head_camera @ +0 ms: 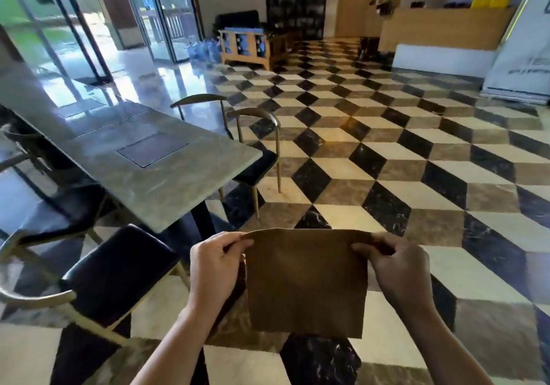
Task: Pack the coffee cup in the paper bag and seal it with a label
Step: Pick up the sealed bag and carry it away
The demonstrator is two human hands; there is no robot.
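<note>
Bright window daylight, floor glare

**Two bare forearms, nothing worn**

Only the person's arms and hands show, entering from the bottom edge at about 6 o'clock. The left hand and its forearm are bare: no sleeve, watch, ring or bracelet shows anywhere along it, down to the frame edge near 7 o'clock. The right hand is likewise uncovered, its forearm running bare to the edge near 5 o'clock. The right side lies in deeper shade than the left. Fingernails look short and unpainted, though blur limits finer detail.
</note>
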